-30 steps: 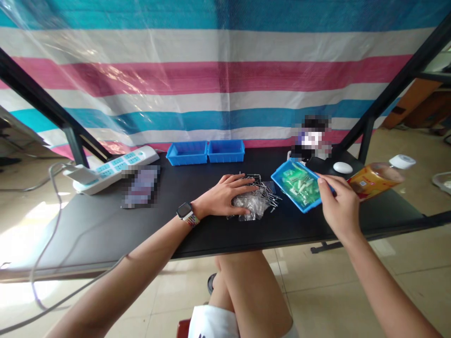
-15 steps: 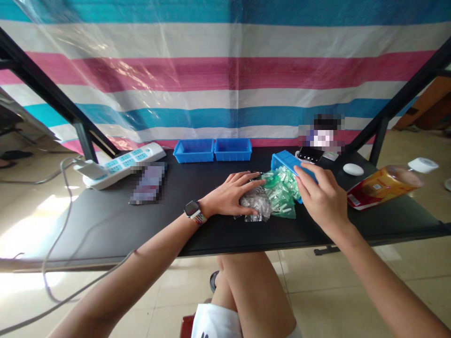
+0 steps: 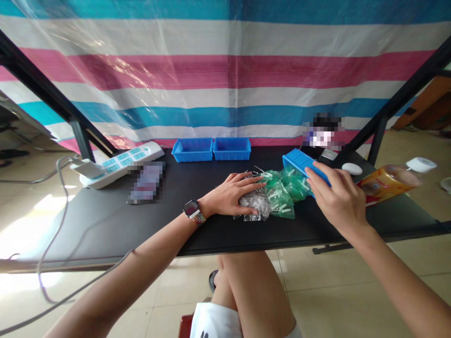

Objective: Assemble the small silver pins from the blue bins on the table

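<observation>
No word, number or brand can be read. On the bottle (image 3: 394, 179) near the right edge of the desk (image 3: 105, 225), a yellow and red label (image 3: 384, 178) is seen, its print too blurred to be made out. Nothing legible is shown on the dark face of the watch (image 3: 191, 208). The flat item (image 3: 146, 182) towards the left edge and the item (image 3: 323, 132) near the far right corner are pixelated. The dark marks on the white shorts (image 3: 214, 319) are cut off below.
</observation>
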A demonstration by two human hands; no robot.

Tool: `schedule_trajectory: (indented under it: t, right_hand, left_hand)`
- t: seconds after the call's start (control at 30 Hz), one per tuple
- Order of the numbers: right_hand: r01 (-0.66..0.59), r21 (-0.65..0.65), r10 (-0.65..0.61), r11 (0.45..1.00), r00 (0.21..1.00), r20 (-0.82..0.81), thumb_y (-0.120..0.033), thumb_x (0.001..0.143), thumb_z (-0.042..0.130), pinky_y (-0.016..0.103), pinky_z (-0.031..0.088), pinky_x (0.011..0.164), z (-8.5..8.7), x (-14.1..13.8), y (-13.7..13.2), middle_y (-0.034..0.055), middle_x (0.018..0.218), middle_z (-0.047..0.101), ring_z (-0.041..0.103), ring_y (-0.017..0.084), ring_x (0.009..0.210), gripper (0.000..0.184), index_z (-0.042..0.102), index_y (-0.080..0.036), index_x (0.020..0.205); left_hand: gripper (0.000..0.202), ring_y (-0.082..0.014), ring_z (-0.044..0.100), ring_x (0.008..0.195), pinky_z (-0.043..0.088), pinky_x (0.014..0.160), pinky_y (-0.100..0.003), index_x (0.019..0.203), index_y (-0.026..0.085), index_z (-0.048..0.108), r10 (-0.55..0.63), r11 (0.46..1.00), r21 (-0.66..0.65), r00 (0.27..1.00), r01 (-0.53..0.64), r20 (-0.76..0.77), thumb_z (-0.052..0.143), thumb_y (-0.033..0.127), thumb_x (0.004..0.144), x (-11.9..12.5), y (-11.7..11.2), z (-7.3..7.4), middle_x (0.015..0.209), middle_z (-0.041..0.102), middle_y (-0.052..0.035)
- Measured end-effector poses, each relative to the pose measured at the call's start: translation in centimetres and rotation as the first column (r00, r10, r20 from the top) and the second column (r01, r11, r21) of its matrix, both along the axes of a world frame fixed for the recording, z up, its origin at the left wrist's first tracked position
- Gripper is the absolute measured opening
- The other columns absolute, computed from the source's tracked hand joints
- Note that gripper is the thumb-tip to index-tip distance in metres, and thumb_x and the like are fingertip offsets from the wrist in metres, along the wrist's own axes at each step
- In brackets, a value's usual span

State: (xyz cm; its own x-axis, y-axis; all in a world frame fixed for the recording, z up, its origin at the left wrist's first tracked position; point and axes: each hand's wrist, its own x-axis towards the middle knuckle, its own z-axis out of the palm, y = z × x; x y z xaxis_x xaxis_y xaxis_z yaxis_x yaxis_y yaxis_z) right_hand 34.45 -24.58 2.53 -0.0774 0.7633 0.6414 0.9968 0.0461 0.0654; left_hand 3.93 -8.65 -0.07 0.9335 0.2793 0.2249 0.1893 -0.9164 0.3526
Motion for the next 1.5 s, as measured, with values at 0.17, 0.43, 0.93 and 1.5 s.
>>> schedule_trajectory:
  t: [0.17,0.43,0.93,1.5]
  right_hand:
    - [0.010,-0.016,-0.010,1.000,1.000,-0.010,-0.035,0.107,0.056,0.055,0.057,0.094,1.1,0.8,-0.4,0.0109,0.149,0.070,0.068,0.040,0.119,0.042,0.072,-0.032,0.146]
    - [0.024,-0.016,-0.023,1.000,0.998,0.052,-0.039,0.106,0.059,0.053,0.059,0.087,2.3,1.7,-0.2,0.0128,0.146,0.071,0.070,0.040,0.116,0.039,0.074,-0.032,0.142]
    - [-0.099,0.298,0.182,0.949,0.947,-0.264,-0.033,0.106,0.060,0.050,0.059,0.098,3.4,2.3,4.7,0.0155,0.115,0.078,0.074,0.034,0.108,0.029,0.081,-0.023,0.123]
    - [0.085,-0.604,-0.180,0.793,0.979,-0.098,-0.014,0.094,0.061,0.034,0.053,0.087,5.3,3.5,27.1,0.0170,0.103,0.082,0.075,0.032,0.098,0.021,0.081,-0.015,0.101]
  left_hand:
    - [0.088,-0.0401,0.031,0.165,0.024,0.133,-0.058,0.172,0.040,0.038,0.005,1.000,-0.016,1.000,-0.006,-0.020,0.069,0.072,0.096,0.0,0.0,0.2,0.177,0.040,-0.0024]
    - [0.087,-0.0400,0.032,0.164,0.025,0.132,-0.058,0.172,0.038,0.038,-0.004,1.000,-0.002,1.000,0.004,-0.011,0.069,0.070,0.097,-0.1,0.0,0.1,0.176,0.041,-0.0037]
    - [0.086,-0.0419,0.032,0.164,0.024,0.131,-0.061,0.171,0.035,0.041,-0.020,1.000,-0.003,1.000,0.020,0.002,0.064,0.074,0.098,-0.1,0.3,-0.3,0.176,0.041,-0.0068]
    - [0.084,-0.0414,0.033,0.163,0.026,0.131,-0.061,0.174,0.032,0.033,-0.008,0.999,-0.038,1.000,0.009,0.023,0.054,0.072,0.104,-0.4,0.3,0.0,0.178,0.037,-0.0091]
